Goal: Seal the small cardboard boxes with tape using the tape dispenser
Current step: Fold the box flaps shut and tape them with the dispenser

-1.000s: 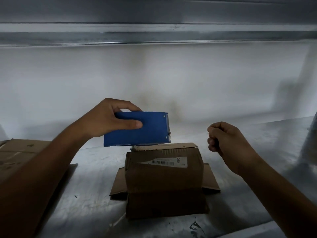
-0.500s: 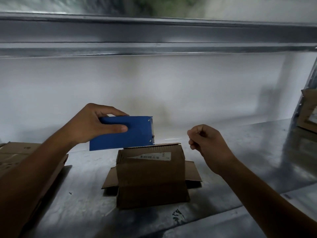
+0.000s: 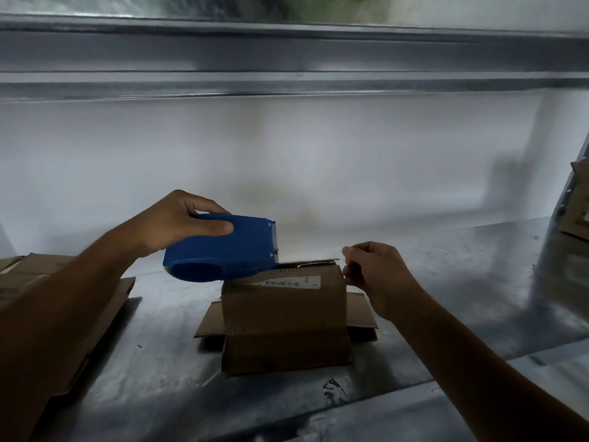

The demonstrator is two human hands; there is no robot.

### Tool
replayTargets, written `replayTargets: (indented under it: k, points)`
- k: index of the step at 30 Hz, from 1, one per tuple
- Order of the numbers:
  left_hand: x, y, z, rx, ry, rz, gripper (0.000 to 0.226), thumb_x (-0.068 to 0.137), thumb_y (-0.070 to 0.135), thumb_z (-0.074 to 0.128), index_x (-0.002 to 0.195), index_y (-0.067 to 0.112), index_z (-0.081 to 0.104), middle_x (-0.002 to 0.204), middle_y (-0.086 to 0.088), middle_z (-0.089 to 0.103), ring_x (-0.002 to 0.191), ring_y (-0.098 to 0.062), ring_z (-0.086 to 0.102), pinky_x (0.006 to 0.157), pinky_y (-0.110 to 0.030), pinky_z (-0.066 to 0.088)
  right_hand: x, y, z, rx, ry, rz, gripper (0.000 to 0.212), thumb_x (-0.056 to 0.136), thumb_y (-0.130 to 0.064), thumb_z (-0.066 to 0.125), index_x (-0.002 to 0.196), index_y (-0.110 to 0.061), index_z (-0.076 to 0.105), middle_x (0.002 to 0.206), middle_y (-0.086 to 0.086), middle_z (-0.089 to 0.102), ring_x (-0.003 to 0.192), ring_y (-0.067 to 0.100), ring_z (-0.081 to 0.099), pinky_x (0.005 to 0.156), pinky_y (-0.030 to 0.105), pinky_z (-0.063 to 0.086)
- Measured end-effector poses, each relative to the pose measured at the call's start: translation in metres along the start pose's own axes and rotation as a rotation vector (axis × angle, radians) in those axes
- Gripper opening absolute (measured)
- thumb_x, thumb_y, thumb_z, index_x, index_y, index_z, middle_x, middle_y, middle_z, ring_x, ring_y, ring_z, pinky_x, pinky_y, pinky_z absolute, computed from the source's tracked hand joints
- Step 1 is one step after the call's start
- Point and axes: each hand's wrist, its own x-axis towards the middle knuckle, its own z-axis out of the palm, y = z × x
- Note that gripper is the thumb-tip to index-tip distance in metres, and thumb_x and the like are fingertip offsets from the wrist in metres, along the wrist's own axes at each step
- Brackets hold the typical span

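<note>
Left hand point(image 3: 181, 226): grips the blue tape dispenser point(image 3: 229, 253), thumb along its side, just above the box's top left edge.
Right hand point(image 3: 373, 275): fingers curled, pinching the end of a thin tape strip point(image 3: 318, 261) at the box's top right corner.
Small cardboard box point(image 3: 283, 323): stands on the metal shelf point(image 3: 462, 282) between both hands (barcode label point(image 3: 287, 283) facing the camera), side flaps splayed.
Flattened cardboard point(image 3: 47, 282): lies on the shelf at left.
</note>
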Motion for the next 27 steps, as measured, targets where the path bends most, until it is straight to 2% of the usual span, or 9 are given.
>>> replayTargets:
  k: [3,6,9,11,19,22,25,27]
  points:
    - [0.008,-0.008,-0.001,-0.028,-0.040,-0.049,0.060,0.059,0.063,0.082,0.104,0.024,0.081,0.104,-0.004,0.078,0.095,-0.027,0.075,0.094,-0.049,0.057,0.006,0.006,0.004,-0.011,0.010,0.014,0.020,0.097,-0.004,0.062,0.078,-0.001,0.061,0.063,0.008,0.054,0.058,0.020,0.055,0.059,0.034,0.053]
    - [0.013,-0.017,-0.002,-0.035,-0.058,-0.094,0.062,0.058,0.067,0.083,0.103,0.026,0.081,0.103,-0.003,0.078,0.094,-0.025,0.075,0.090,-0.043,0.058,0.009,0.011,0.006,-0.044,0.024,0.024,0.019,0.097,-0.004,0.062,0.078,0.000,0.061,0.061,0.007,0.055,0.055,0.018,0.055,0.057,0.032,0.053]
    - [0.018,-0.024,0.002,-0.011,-0.069,-0.121,0.040,0.075,0.052,0.082,0.102,0.023,0.081,0.101,-0.003,0.078,0.094,-0.025,0.075,0.088,-0.042,0.057,0.011,0.016,0.007,-0.066,0.049,0.039,0.017,0.097,-0.003,0.062,0.081,0.002,0.063,0.062,0.006,0.056,0.053,0.016,0.055,0.053,0.027,0.053]
    - [0.020,-0.029,0.004,0.017,-0.066,-0.132,0.033,0.078,0.046,0.074,0.100,0.023,0.081,0.098,-0.002,0.079,0.093,-0.025,0.075,0.087,-0.039,0.055,0.012,0.021,0.008,-0.085,0.055,0.048,0.016,0.096,-0.002,0.062,0.081,0.002,0.062,0.062,0.006,0.056,0.051,0.014,0.055,0.051,0.024,0.051]
    - [0.025,-0.026,0.006,0.053,-0.106,-0.148,0.024,0.078,0.045,0.073,0.095,0.030,0.081,0.097,0.001,0.079,0.091,-0.021,0.075,0.088,-0.041,0.056,0.010,0.025,0.001,-0.143,0.038,0.050,0.013,0.095,-0.005,0.064,0.089,0.006,0.065,0.071,0.012,0.061,0.060,0.019,0.063,0.060,0.030,0.055]
    - [0.027,-0.028,0.006,0.063,-0.126,-0.149,0.036,0.073,0.057,0.076,0.096,0.030,0.081,0.098,0.001,0.079,0.093,-0.023,0.074,0.091,-0.044,0.055,0.008,0.028,0.000,-0.163,0.035,0.063,0.014,0.095,-0.006,0.064,0.094,0.008,0.065,0.079,0.015,0.064,0.064,0.020,0.066,0.059,0.029,0.056]
    - [0.027,-0.030,0.004,0.069,-0.124,-0.157,0.069,0.051,0.081,0.079,0.100,0.031,0.081,0.099,0.002,0.078,0.093,-0.020,0.074,0.088,-0.040,0.055,0.007,0.029,0.000,-0.166,0.038,0.066,0.012,0.095,-0.006,0.064,0.092,0.006,0.066,0.082,0.015,0.066,0.067,0.020,0.068,0.062,0.030,0.057]
    - [0.026,-0.031,0.004,0.075,-0.129,-0.160,0.067,0.054,0.079,0.077,0.101,0.032,0.080,0.101,0.002,0.078,0.094,-0.021,0.074,0.092,-0.043,0.055,0.007,0.029,-0.001,-0.171,0.033,0.065,0.012,0.096,-0.007,0.063,0.091,0.004,0.066,0.082,0.014,0.066,0.068,0.020,0.068,0.063,0.031,0.058]
